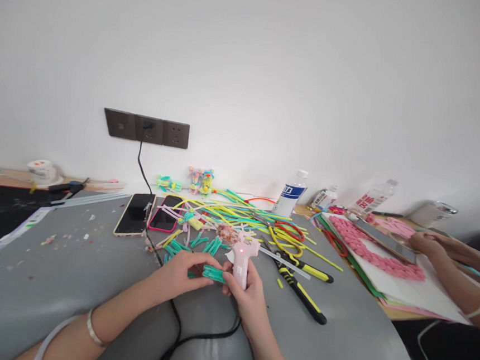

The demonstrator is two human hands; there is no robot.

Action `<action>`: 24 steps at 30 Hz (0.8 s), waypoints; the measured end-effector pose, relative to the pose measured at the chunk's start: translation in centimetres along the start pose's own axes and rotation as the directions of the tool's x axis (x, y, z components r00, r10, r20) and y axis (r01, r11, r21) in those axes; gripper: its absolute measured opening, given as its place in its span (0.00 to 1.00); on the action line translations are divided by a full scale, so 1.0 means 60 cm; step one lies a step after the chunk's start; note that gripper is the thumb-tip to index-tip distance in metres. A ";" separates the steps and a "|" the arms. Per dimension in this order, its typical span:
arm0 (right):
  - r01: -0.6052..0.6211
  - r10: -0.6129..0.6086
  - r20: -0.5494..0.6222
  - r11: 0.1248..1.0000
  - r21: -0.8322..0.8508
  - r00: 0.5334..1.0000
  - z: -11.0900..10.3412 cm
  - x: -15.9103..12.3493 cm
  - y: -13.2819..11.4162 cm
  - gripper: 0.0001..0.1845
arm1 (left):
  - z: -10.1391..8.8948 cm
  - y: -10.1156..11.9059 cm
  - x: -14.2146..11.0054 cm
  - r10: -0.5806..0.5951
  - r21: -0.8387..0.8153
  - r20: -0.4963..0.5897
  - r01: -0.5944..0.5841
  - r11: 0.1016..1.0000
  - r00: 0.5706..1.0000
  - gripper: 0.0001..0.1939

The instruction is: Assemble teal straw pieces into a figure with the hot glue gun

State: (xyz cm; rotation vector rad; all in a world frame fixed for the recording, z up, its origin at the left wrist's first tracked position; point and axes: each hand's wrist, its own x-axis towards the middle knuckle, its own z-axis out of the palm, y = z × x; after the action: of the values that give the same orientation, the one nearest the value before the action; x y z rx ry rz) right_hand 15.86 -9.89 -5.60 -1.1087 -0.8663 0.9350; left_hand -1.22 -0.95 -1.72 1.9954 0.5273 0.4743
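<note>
My left hand (179,275) is closed, pinching one end of a folded bundle of green pipe cleaners (214,273) between thumb and fingers. Wrapped round the handle of a pale pink hot glue gun (242,256) is my right hand (251,296), its thumb close to the bundle's other end. The gun stands upright with a small red light showing and a clear glue stick (287,263) poking out toward the right. Its nozzle points left, over loose green pipe cleaner pieces (179,247). A pipe-cleaner figure (192,218) lies just beyond them.
Two phones (135,214) lie behind my left hand, with a black cord (147,233) running past. Pliers (301,294), scissors (287,237) and long yellow pipe cleaners (237,210) spread rightward. A bottle (291,193) stands at the wall. At right, another person's hands (431,247) are beside a phone.
</note>
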 end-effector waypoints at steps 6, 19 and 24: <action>0.002 -0.002 -0.004 1.000 0.028 1.000 0.004 -0.002 -0.003 0.20 | 0.001 -0.003 0.001 0.080 0.105 -0.057 -0.074 0.992 0.995 0.14; 0.045 -0.044 -0.010 0.990 0.137 0.999 -0.003 0.002 0.006 0.21 | -0.002 -0.011 -0.002 0.132 0.092 -0.229 -0.114 0.989 0.964 0.08; 0.004 0.009 -0.055 0.971 0.238 0.998 -0.002 -0.003 -0.002 0.26 | -0.024 -0.014 0.004 0.102 0.088 -0.382 -0.074 0.993 0.918 0.10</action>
State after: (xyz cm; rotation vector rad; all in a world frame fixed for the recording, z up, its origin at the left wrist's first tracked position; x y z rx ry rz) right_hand 15.95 -10.12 -5.55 -0.9239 -0.6872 0.9782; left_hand -1.93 0.58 -1.78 2.0068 0.7062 0.9294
